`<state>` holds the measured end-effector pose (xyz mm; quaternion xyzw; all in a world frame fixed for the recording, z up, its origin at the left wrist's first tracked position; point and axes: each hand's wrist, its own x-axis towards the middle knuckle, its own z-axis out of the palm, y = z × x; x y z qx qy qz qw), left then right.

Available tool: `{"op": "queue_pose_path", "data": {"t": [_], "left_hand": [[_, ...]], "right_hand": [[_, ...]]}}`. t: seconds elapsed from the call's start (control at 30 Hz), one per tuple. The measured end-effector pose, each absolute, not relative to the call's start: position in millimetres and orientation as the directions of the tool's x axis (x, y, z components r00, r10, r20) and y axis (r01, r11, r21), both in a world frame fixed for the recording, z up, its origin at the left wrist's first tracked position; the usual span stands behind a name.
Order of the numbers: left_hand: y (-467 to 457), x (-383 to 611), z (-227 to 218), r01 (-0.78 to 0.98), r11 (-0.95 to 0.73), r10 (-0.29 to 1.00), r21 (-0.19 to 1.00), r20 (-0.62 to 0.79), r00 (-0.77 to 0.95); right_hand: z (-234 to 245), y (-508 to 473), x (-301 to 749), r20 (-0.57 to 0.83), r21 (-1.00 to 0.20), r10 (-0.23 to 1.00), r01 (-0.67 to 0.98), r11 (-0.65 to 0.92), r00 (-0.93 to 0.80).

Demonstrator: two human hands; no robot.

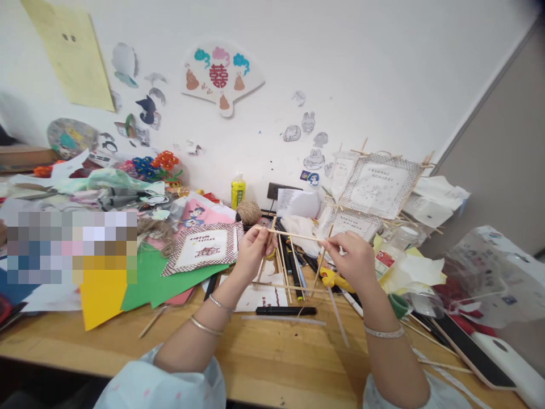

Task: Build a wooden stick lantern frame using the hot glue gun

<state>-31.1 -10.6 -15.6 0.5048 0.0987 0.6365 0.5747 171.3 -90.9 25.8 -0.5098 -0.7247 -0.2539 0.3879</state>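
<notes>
A frame of thin wooden sticks [296, 234] is held up above the middle of the table, its ends crossing at the corners. My left hand [256, 247] pinches its upper left corner, fingers closed. At the upper right corner, the fingertips of my right hand [351, 257] are closed on it as well. The lower stick [293, 288] of the frame hangs over white paper. Below it lie a black marker [286, 311] and a translucent glue stick [283, 320]. Behind the right side sits a yellow glue gun [334, 279], partly covered.
Left of my hands are a patterned picture panel [204, 247], green card [170, 284] and yellow card [104, 292]. A twine ball [248, 213] and yellow bottle [238, 191] stand behind. Framed panels [374, 184] lean at right, above a phone [472, 349].
</notes>
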Motion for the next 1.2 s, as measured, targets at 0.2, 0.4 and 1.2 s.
{"op": "queue_pose_path", "data": {"t": [0.2, 0.4, 1.2], "left_hand": [[-10.1, -32.2, -16.0, -0.625, -0.329, 0.823, 0.708, 0.54, 0.178], [-9.2, -32.5, -15.6, -0.631, -0.329, 0.813, 0.702, 0.551, 0.189], [-5.2, -34.6, -18.6, -0.644, -0.328, 0.803, 0.691, 0.563, 0.195]], "right_hand": [[24.1, -88.0, 173.3, 0.833, -0.035, 0.52, 0.92, 0.391, -0.189], [24.4, -87.8, 173.7, 0.836, -0.01, 0.509, 0.922, 0.387, -0.204], [23.4, -85.0, 173.3, 0.832, 0.031, 0.505, 0.927, 0.373, -0.231]]}}
